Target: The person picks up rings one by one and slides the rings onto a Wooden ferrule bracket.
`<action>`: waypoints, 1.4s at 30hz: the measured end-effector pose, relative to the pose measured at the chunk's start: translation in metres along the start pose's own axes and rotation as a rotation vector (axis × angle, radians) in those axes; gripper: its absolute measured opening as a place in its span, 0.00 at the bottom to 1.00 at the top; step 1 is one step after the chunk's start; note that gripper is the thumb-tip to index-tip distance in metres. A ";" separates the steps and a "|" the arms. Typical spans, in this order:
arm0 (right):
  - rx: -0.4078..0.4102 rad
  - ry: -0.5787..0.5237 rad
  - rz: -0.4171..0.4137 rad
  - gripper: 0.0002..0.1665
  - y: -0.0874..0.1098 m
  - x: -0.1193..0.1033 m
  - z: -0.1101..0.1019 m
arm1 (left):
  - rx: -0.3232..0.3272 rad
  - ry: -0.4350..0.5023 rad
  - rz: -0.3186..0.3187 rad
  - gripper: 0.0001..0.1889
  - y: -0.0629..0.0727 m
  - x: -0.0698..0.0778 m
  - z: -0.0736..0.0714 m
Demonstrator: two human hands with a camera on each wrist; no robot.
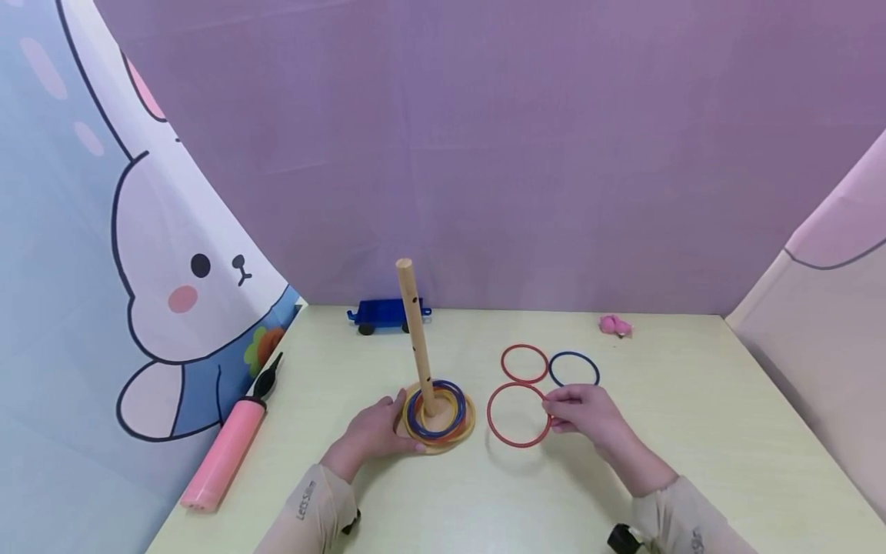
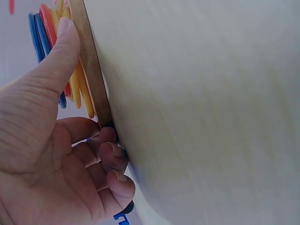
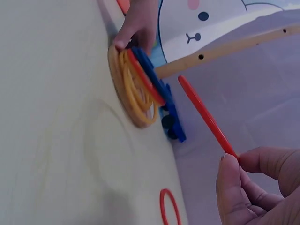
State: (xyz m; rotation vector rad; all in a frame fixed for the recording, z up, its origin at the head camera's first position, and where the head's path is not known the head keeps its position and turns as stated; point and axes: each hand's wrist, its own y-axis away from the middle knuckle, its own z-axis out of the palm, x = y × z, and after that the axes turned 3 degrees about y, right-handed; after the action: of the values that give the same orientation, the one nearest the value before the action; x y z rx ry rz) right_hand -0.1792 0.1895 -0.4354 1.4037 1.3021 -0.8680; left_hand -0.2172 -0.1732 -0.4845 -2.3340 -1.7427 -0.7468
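A wooden ring toss stand has a tall upright peg on a round base. Blue, red and yellow rings lie stacked round the foot of its peg. My left hand grips the left edge of that base, thumb in front and fingers curled behind. To the right of the stand, my right hand pinches a red ring between thumb and fingers, held above the table. Behind that ring, a second red ring and a blue ring lie flat on the table.
A blue toy wagon stands at the back edge behind the peg. On the left lies a pink hand pump with a black nozzle. A small pink object sits at the back right. Cloth curtains surround the table.
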 end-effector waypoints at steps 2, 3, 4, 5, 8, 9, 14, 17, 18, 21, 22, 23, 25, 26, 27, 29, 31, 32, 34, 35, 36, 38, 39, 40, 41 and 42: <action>-0.020 -0.008 -0.018 0.15 0.002 -0.006 0.002 | -0.002 0.001 -0.004 0.58 0.000 0.000 0.001; -0.028 -0.017 -0.025 0.15 0.002 -0.009 0.004 | -0.003 0.002 -0.006 0.58 0.000 0.000 0.001; -0.034 -0.025 -0.034 0.15 0.003 -0.012 0.005 | -0.005 0.003 -0.010 0.59 0.000 -0.001 0.001; -0.042 -0.029 -0.046 0.15 0.003 -0.015 0.006 | -0.007 0.005 -0.013 0.59 0.000 -0.001 0.001; -0.061 -0.039 -0.075 0.14 0.005 -0.025 0.009 | -0.007 0.010 -0.015 0.59 -0.001 -0.001 0.001; -0.069 -0.041 -0.084 0.15 0.006 -0.029 0.010 | -0.007 0.011 -0.016 0.59 -0.001 -0.001 0.001; -0.106 -0.043 -0.118 0.16 0.009 -0.044 0.016 | -0.006 0.009 -0.021 0.59 -0.002 0.000 0.002; -0.120 -0.052 -0.125 0.16 0.009 -0.052 0.021 | -0.013 0.011 -0.032 0.59 -0.002 -0.001 0.002; -0.127 -0.055 -0.128 0.15 0.009 -0.054 0.023 | -0.014 0.011 -0.034 0.59 -0.003 -0.001 0.002; -0.150 -0.072 -0.140 0.15 0.009 -0.063 0.028 | -0.017 0.011 -0.042 0.59 -0.003 -0.001 0.002; -0.159 -0.080 -0.144 0.16 0.010 -0.066 0.030 | -0.016 0.007 -0.041 0.59 -0.003 -0.002 0.002; -0.167 -0.089 -0.150 0.16 0.010 -0.068 0.032 | -0.014 0.004 -0.038 0.59 -0.003 -0.002 0.002; -0.185 -0.100 -0.161 0.16 0.010 -0.073 0.036 | -0.009 0.001 -0.033 0.59 -0.004 -0.003 0.003; -0.193 -0.106 -0.167 0.16 0.010 -0.075 0.038 | -0.008 0.000 -0.031 0.59 -0.004 -0.003 0.003; -0.200 -0.110 -0.174 0.16 0.010 -0.077 0.040 | -0.008 0.000 -0.031 0.59 -0.005 -0.003 0.003; -0.217 -0.116 -0.191 0.16 0.010 -0.081 0.043 | -0.010 0.004 -0.037 0.59 -0.005 -0.004 0.004; -0.230 -0.120 -0.203 0.15 0.009 -0.084 0.047 | -0.011 0.009 -0.044 0.59 -0.005 -0.005 0.004; -0.236 -0.121 -0.209 0.15 0.009 -0.086 0.048 | -0.013 0.013 -0.049 0.59 -0.005 -0.005 0.004; -0.242 -0.126 -0.213 0.15 0.008 -0.090 0.051 | -0.016 0.019 -0.054 0.60 -0.006 -0.005 0.003; -0.244 -0.130 -0.212 0.15 0.008 -0.092 0.053 | -0.016 0.023 -0.055 0.60 -0.006 -0.005 0.003; -0.247 -0.129 -0.214 0.15 0.008 -0.093 0.054 | -0.016 0.023 -0.052 0.60 -0.006 -0.005 0.003; -0.251 -0.132 -0.214 0.15 0.008 -0.097 0.057 | -0.016 0.025 -0.046 0.59 -0.007 -0.005 0.003; -0.251 -0.137 -0.213 0.15 0.008 -0.099 0.059 | -0.013 0.025 -0.042 0.58 -0.007 -0.005 0.004; -0.253 -0.139 -0.211 0.15 0.008 -0.102 0.060 | -0.009 0.026 -0.035 0.57 -0.007 -0.005 0.004; -0.252 -0.143 -0.207 0.15 0.008 -0.104 0.062 | -0.006 0.028 -0.033 0.57 -0.006 -0.006 0.004; -0.251 -0.146 -0.202 0.15 0.009 -0.106 0.063 | -0.003 0.033 -0.032 0.56 -0.006 -0.006 0.004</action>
State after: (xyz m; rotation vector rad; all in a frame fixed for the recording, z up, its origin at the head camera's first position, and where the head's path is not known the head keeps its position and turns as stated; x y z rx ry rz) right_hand -0.1808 0.1009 -0.3487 1.0081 1.4029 -0.8889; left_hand -0.2229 -0.1746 -0.4918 -2.2877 -1.7712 -0.7892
